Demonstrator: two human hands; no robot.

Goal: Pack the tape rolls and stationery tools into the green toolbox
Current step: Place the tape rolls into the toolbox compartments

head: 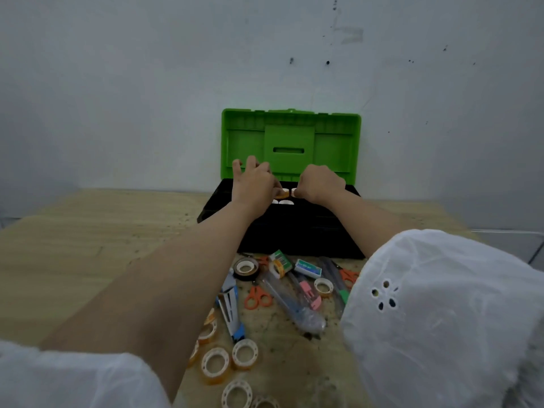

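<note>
1. Holding position, head view: the left hand (253,184) is over the middle of the open toolbox. Its thumb and forefinger pinch a small amber tape roll (283,193), and its other fingers are splayed upward.
2. The right hand (321,184) has a curled grip with the fingertips just beside the left hand's. It appears to pinch a second tape roll (294,192), of which only a pale sliver shows.
3. The green plastic toolbox with black base (291,142) stands at the far edge of the surface. Its lid is raised upright against the wall and its tray faces up.
4. White-cored rolls already in the tray (285,202) lie directly beneath both grips.
5. Governing relation: both held rolls hang straight above the tray's middle, so the coming move is judged to be a short, straight lowering. The right hand's grip is as near as the left's.
6. Unpacked stock lies on the pale wooden surface (88,245), on the near side of the toolbox between the forearms:
   - a black tape roll (246,268);
   - orange-handled scissors (258,295);
   - a blue and silver stapler (231,313), its long axis running towards the person;
   - a pink cutter (310,293);
   - clear tape rolls (216,363), nearest the left forearm.
7. Progress judgement: early, with most stock still outside the toolbox.
</note>
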